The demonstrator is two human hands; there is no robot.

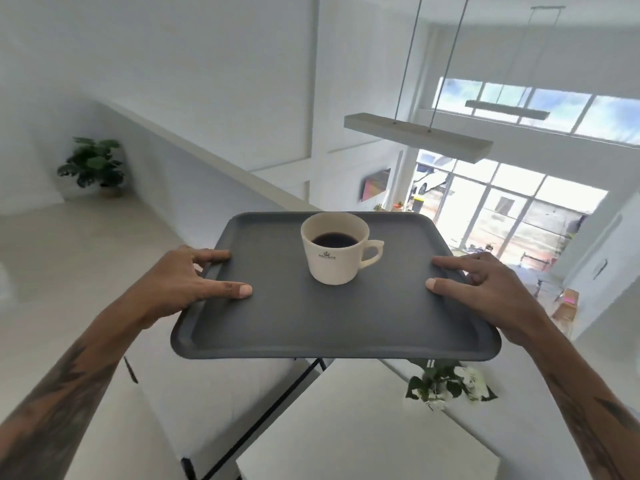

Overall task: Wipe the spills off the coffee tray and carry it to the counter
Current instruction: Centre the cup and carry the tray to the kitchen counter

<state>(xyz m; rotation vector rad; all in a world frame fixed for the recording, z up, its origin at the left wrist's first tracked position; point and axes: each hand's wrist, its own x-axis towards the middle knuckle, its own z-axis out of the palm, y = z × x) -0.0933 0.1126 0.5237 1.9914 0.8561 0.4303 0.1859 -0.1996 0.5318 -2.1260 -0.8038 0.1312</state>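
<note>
While held level in mid-air, grey tray (pixel 311 317): rigid, smooth, likely slippery; surface shows no spills. Load: white cup (pixel 335 247) of black coffee, far centre, free-standing, apt to slide or slop. Left hand (pixel 180 278) and right hand (pixel 485 289) clamp the left and right rims, thumbs on top. White tables below; flowers (pixel 450 382) near right.

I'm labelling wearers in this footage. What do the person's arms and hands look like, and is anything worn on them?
Both forearms are bare, with no sleeves in view. Each carries dark tattoo markings along the forearm. The left hand and right hand wear no gloves, and no rings, watch or bracelets show. The fingernails are short and unpainted.
</note>
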